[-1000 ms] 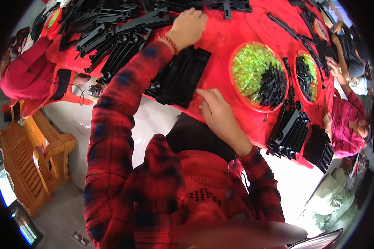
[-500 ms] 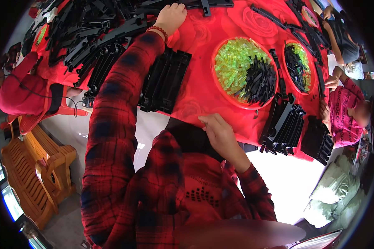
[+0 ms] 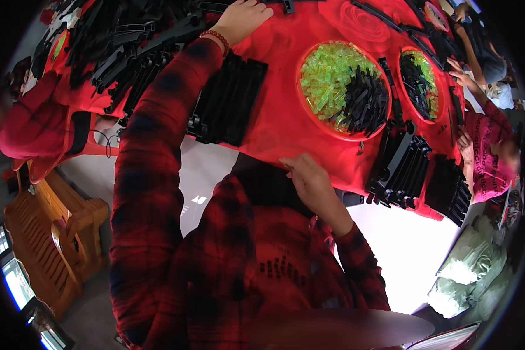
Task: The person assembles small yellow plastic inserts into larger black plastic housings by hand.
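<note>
My left hand (image 3: 239, 20), with a red bead bracelet at the wrist, lies palm down far out on the red table cloth (image 3: 286, 122). Its fingertips are close to loose black plastic strips (image 3: 140, 46). Under my left forearm sits a flat stack of black plastic parts (image 3: 227, 102). My right hand (image 3: 309, 181) rests at the table's near edge with curled fingers; I cannot make out anything in it. A red bowl (image 3: 302, 102) of clear green pieces and black pieces stands just beyond it.
A second red bowl (image 3: 400, 69) stands farther right. Two upright stacks of black parts (image 3: 402, 166) (image 3: 449, 189) sit at the right edge. A person in pink (image 3: 490, 163) works at the right, a person in red (image 3: 29, 128) at the left. A wooden bench (image 3: 46, 233) is lower left.
My left arm has stretched farther across the table, past the flat black stack. My right hand has drawn back from that stack to the table's near edge.
</note>
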Motion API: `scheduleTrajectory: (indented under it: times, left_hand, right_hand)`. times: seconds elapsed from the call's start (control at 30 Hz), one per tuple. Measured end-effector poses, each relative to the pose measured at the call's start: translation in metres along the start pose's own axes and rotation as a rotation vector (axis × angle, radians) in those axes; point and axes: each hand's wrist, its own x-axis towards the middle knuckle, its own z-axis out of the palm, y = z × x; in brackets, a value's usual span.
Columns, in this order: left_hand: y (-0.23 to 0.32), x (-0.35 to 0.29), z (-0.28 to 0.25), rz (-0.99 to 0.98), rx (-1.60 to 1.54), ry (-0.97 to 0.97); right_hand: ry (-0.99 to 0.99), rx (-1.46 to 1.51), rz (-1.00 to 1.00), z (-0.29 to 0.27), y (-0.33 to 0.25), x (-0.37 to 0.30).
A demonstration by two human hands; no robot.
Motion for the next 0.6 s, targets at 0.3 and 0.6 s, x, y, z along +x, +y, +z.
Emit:
scheduleTrajectory:
  times: [0.3,0.6]
  left_hand:
    - [0.042,0.021,-0.106,0.015,-0.2,0.115]
    - [0.191,-0.031,-0.21,0.363,-0.629,0.326]
  right_hand:
    - [0.048,0.109,0.008,-0.003,0.002,-0.016]
    - [0.29,1.164,0.403,-0.019,0.0,-0.029]
